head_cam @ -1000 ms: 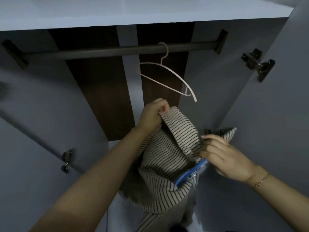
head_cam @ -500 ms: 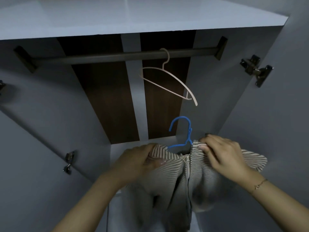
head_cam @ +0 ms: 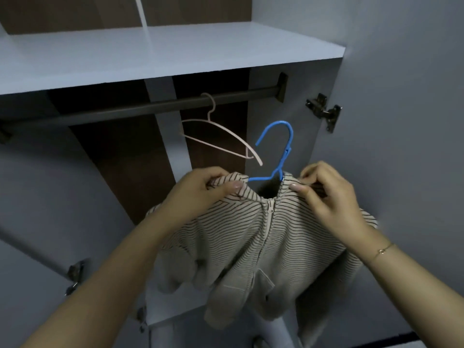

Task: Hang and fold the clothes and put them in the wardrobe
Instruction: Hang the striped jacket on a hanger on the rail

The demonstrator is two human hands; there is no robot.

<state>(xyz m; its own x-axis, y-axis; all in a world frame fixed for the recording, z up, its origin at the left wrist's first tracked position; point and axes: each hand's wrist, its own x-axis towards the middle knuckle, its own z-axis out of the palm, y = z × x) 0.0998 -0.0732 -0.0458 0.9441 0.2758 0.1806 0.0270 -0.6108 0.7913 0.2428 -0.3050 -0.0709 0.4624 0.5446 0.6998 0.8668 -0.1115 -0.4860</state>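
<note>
fingers of left hand (head_cam: 200,194) and right hand (head_cam: 326,194) pinch striped jacket (head_cam: 251,237) shoulders on blue hanger (head_cam: 278,151).

Looking dim and bluish, falling into shadow under the shelf (head_cam: 175,61), bending at wide-angle edges, blurring slightly throughout.

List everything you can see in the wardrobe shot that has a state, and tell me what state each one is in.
Striped jacket: zipped up, draped on the blue hanger, held up at both shoulders.
Blue hanger: inside the jacket's neck, hook free, not on the rail.
Pink hanger: empty, hooked on the rail.
Rail: carries only the pink hanger.
Left hand: pinches the jacket's left shoulder.
Right hand: pinches the right shoulder.
Wardrobe door: open.
</note>
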